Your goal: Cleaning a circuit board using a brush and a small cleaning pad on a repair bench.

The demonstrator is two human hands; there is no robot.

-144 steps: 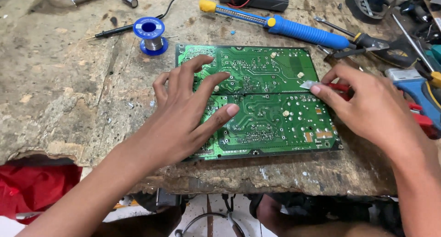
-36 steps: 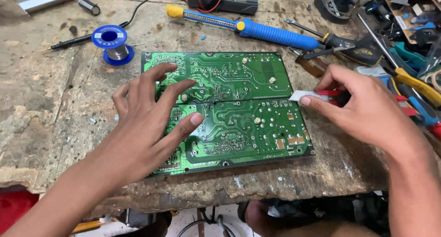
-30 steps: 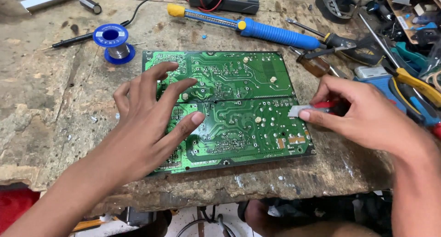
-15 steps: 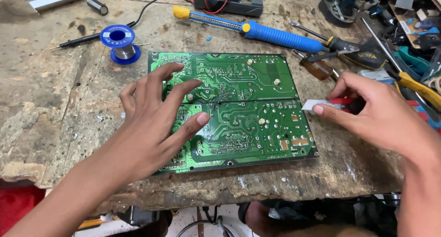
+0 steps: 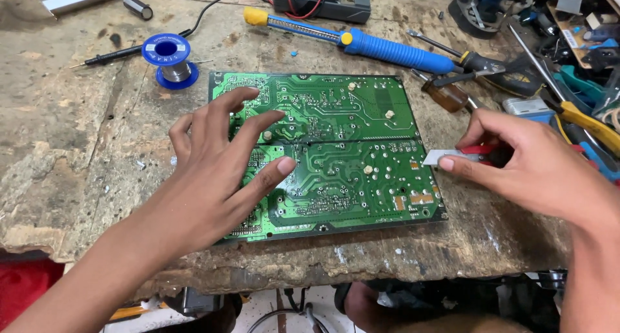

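Note:
A large green circuit board (image 5: 349, 146) lies solder side up on a worn wooden workbench (image 5: 77, 146). My left hand (image 5: 219, 171) hovers over the board's left half, fingers spread, fingertips on or just above it. My right hand (image 5: 536, 168) is just off the board's right edge and pinches a small red-handled utility knife (image 5: 452, 155). Its silver blade points left toward the board.
A blue solder spool (image 5: 166, 55) and a black probe (image 5: 129, 51) lie at the back left. A blue and yellow desoldering pump (image 5: 361, 39) and a dark meter (image 5: 321, 0) sit behind the board. Screwdrivers, pliers and other tools (image 5: 562, 81) crowd the right side. The bench's front edge is close.
My right hand with the knife has drawn back to the right, off the board's edge. My left hand has stayed over the left half, its fingers lifting slightly.

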